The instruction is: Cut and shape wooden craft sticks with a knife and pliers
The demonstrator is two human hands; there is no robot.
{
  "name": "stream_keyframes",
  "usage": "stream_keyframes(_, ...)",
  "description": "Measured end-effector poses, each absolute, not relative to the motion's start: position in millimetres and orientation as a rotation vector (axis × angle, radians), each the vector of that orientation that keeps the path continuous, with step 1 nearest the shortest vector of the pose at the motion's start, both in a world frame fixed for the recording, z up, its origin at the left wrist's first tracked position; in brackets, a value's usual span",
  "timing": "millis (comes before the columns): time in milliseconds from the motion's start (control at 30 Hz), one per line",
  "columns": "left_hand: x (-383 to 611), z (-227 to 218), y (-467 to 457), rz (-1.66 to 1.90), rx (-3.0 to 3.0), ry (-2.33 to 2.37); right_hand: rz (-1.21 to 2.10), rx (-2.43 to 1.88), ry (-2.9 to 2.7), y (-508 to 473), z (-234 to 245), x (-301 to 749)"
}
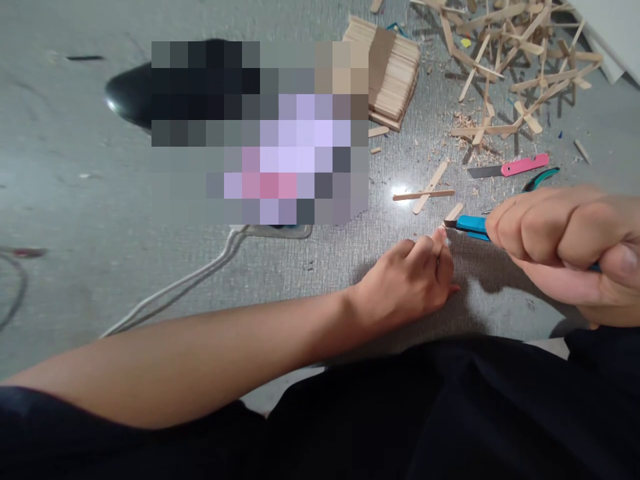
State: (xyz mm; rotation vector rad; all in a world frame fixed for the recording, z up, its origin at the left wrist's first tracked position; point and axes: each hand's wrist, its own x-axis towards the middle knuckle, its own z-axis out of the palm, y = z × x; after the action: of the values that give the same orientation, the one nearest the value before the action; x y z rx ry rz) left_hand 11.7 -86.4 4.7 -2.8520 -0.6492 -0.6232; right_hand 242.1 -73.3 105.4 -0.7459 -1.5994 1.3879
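Observation:
My right hand [565,240] is closed around a blue-handled craft knife [473,225], whose short dark blade rests at a small wooden craft stick [454,212]. My left hand [415,273] is closed, fingertips pinching the near end of that stick just beside the blade. Most of the stick is hidden by the fingers. Beyond the hands, two crossed craft sticks [433,187] lie on the grey surface. A pink folding knife [525,165] lies open past my right hand, next to a tool with a green handle [543,178] that the hand partly covers.
A banded stack of craft sticks [395,73] stands at the back. Right of it spreads a tangle of joined sticks [530,87], with wood shavings [470,130] nearby. A black rounded object [130,90] sits left, beside a pixelated area. A white cable [175,280] crosses the surface.

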Motion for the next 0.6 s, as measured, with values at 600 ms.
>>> stream_keyframes(600,8.9,8.1,-86.1,-0.550,-2.894,-0.646,1.351,-0.789,-1.577,-69.5,108.0,238.9)
